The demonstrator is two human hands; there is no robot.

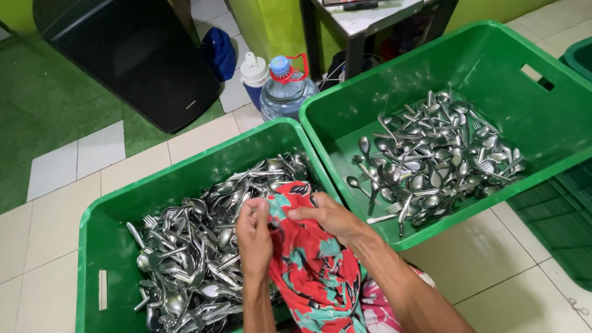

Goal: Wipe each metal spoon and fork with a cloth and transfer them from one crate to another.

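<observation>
Left hand and right hand both pinch a red floral cloth, fingers closed on its top edge. The cloth hangs over the near crate of cutlery. A second crate holds more cutlery alongside.

You look down on a floor of pale tiles with a patch of green tiles at its far side. A black bin stands on that green patch. Right of the bin stand a white-capped jug and a clear water bottle. Beyond the bottle, a dark-legged table stands against a bright green wall.
</observation>
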